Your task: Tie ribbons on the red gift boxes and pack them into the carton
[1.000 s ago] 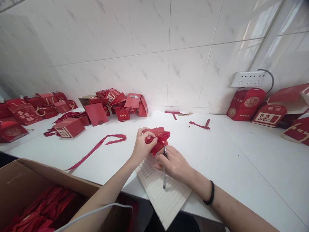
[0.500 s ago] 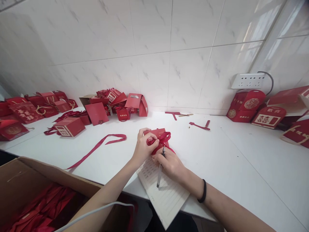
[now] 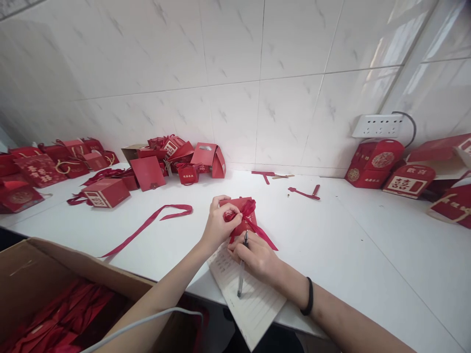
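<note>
A small red gift box (image 3: 241, 228) lies in front of me, with a shiny red ribbon bow (image 3: 249, 208) tied on it. My left hand (image 3: 221, 220) is closed at the box's left side, thumb and fingers pinching a loop of the bow. Just below the box is my right hand (image 3: 255, 252), closed, with a clear pen (image 3: 241, 279) tucked between its fingers, tip upward. Whether its fingertips also pinch a ribbon end by the box's lower edge, I cannot tell. One ribbon tail extends right of the box. Beneath my right hand lies a lined notebook (image 3: 253, 309) with handwriting.
A loose red ribbon (image 3: 147, 223) lies left on the white table (image 3: 324, 245). Red gift boxes (image 3: 110, 191) stand along the left and back, others (image 3: 375, 162) at the right. An open carton (image 3: 47, 255) holds red items. A power strip (image 3: 379, 125) hangs on the wall.
My right hand has moved slightly down, away from the bow, with the pen. The ribbon tail at the right now shows stretched out, and more of the box front is visible.
</note>
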Available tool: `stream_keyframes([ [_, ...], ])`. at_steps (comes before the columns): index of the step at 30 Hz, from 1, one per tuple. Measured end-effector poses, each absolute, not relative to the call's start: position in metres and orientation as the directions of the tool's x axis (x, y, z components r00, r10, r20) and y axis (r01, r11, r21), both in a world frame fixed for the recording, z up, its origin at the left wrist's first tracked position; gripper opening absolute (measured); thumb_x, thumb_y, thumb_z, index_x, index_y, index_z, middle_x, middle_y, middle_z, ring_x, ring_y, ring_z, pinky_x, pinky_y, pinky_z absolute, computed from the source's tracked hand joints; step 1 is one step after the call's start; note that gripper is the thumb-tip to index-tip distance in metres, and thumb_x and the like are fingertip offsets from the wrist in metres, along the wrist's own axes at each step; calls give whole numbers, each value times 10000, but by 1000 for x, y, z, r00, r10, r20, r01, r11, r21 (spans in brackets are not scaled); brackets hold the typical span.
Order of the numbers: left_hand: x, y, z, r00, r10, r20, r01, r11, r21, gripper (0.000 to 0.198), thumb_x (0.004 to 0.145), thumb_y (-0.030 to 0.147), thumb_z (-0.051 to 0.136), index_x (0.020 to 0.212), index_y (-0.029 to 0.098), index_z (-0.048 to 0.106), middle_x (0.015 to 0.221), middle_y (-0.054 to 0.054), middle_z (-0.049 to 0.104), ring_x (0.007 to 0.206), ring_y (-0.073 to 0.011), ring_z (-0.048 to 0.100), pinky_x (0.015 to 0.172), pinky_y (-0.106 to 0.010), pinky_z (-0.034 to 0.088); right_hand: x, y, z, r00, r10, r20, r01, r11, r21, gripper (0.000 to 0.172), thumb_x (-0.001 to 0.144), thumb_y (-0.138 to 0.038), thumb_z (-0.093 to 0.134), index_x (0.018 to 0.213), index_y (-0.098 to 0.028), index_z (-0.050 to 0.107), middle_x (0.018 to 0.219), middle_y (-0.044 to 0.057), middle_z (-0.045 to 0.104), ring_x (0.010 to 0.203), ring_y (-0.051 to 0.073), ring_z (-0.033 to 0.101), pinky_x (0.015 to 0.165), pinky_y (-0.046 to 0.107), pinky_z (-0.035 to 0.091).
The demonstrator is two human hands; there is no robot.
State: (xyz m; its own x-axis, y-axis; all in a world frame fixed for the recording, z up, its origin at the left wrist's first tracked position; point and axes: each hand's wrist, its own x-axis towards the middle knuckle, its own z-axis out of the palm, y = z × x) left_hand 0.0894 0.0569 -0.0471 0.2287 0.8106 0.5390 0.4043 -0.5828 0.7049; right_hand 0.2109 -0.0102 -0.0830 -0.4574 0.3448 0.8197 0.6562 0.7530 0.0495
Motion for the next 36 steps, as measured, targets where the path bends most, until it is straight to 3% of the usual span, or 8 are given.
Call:
stream_keyframes([
  [21,88,62,-48,228,824,518,378,-566,733,50,728,193,603,687,209,626,1094,-52,465,1145,-205,477,955,-336,424,203,-23,-85,-579,275,767,613,767,188,285,835,6,426,616,-175,452,585,-8,414,548,116,346,506,241,318],
  [25,87,64,-47,229,833,503,367,-553,748,48,730,198,603,692,212,630,1075,-55,468,1163,-214,465,978,-351,408,210,-20,-79,-494,302,816,525,851,3,214,886,-156,478,674,-186,468,588,-5,492,556,126,432,501,243,377],
  [27,86,63,-46,247,830,501,365,-558,745,43,734,201,601,702,211,627,1073,-53,468,1179,-218,452,1001,-363,390,222,-14,-74,-370,367,854,488,859,-158,154,889,-232,534,750,-187,484,661,10,563,611,135,508,543,248,432],
  [30,83,60,-45,295,810,507,367,-586,723,26,738,199,598,732,211,619,1106,-53,458,1185,-221,445,1006,-370,390,245,-1,-68,-113,484,868,559,753,-347,67,880,-194,552,860,-203,489,833,41,626,743,159,572,635,282,484],
  [32,82,58,-45,330,795,509,368,-605,706,22,738,202,599,749,212,616,1136,-52,447,1166,-222,461,1004,-377,395,256,7,-66,-18,508,861,641,667,-380,83,869,-200,561,917,-213,494,978,77,625,860,195,577,680,326,503],
  [36,81,57,-48,390,753,530,356,-654,668,26,730,206,612,756,213,617,1155,-50,440,1139,-216,482,1004,-373,400,261,18,-64,-61,534,843,703,623,-344,151,868,-209,551,1016,-216,524,1194,129,534,1042,240,535,747,389,520],
])
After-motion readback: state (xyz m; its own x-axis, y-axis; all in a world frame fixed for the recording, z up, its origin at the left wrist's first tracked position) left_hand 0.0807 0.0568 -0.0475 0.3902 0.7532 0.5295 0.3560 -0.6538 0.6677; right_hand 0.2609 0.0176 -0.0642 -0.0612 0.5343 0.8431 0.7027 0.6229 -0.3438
